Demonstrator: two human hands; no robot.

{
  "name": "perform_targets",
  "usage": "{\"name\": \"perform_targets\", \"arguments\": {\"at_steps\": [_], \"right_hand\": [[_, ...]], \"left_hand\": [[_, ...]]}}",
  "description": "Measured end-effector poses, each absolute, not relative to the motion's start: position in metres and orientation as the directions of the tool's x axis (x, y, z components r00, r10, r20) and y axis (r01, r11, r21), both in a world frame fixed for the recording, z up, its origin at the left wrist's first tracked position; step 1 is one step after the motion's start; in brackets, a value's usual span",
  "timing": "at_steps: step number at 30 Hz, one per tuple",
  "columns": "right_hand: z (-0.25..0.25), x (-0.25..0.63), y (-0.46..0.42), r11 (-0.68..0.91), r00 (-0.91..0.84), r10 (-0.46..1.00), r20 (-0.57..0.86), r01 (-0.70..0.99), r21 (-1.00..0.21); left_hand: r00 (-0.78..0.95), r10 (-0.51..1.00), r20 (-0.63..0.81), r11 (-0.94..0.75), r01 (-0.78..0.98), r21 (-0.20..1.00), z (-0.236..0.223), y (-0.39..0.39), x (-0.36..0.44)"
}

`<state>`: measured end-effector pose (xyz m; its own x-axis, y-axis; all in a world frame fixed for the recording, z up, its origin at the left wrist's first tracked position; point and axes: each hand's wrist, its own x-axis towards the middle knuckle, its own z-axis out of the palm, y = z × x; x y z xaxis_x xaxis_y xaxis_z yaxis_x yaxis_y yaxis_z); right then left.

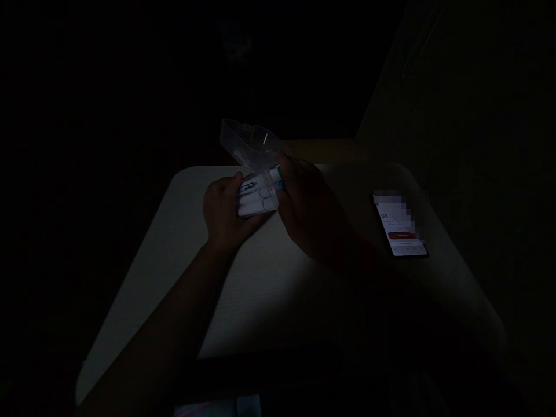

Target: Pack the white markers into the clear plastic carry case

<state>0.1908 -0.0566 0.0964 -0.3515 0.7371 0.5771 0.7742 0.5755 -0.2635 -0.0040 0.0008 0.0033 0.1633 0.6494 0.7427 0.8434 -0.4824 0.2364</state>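
Two-handed, gripping an open, boxy clear-plastic case (257,204) in left fingers (237,178), working right fingers (287,166), grip unclear, at green-ended white tube (275,174), calling for steadiness.

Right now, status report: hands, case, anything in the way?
Left hand holding clear case, lid open. Right hand at green end. Phone off right, not blocking.

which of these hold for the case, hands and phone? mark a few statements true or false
1. The left hand holds the clear case. True.
2. The case's lid is shut. False: the lid stands open.
3. The phone lies on the table with its screen lit. True.
4. The phone is left of both hands. False: it is to their right.
5. The right hand has fingers by a green end and a blue end. True.
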Motion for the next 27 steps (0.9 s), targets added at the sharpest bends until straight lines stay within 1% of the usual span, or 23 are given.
{"name": "perform_targets", "arguments": {"at_steps": [9, 13, 19, 23, 27], "right_hand": [[0.091, 0.189, -0.059, 0.590, -0.415, 0.749, 0.516, 0.772, -0.235], [0.091, 0.190, -0.059, 0.603, -0.428, 0.741, 0.517, 0.763, -0.233], [0.089, 0.194, -0.054, 0.624, -0.438, 0.731, 0.524, 0.739, -0.253], [0.091, 0.201, -0.050, 0.630, -0.425, 0.730, 0.535, 0.722, -0.286], [0.095, 0.207, -0.047, 0.585, -0.335, 0.760, 0.557, 0.727, -0.361]], "left_hand": [[0.165, 0.650, 0.742, -0.499, 0.829, 0.253, 0.000, 0.003, -0.007], [0.177, 0.627, 0.759, -0.519, 0.822, 0.237, 0.000, 0.003, -0.006], [0.146, 0.650, 0.746, -0.482, 0.838, 0.256, 0.001, 0.003, -0.005], [0.160, 0.639, 0.752, -0.494, 0.835, 0.242, 0.003, 0.001, -0.004], [0.133, 0.638, 0.759, -0.514, 0.807, 0.291, 0.003, -0.003, -0.002]]}}
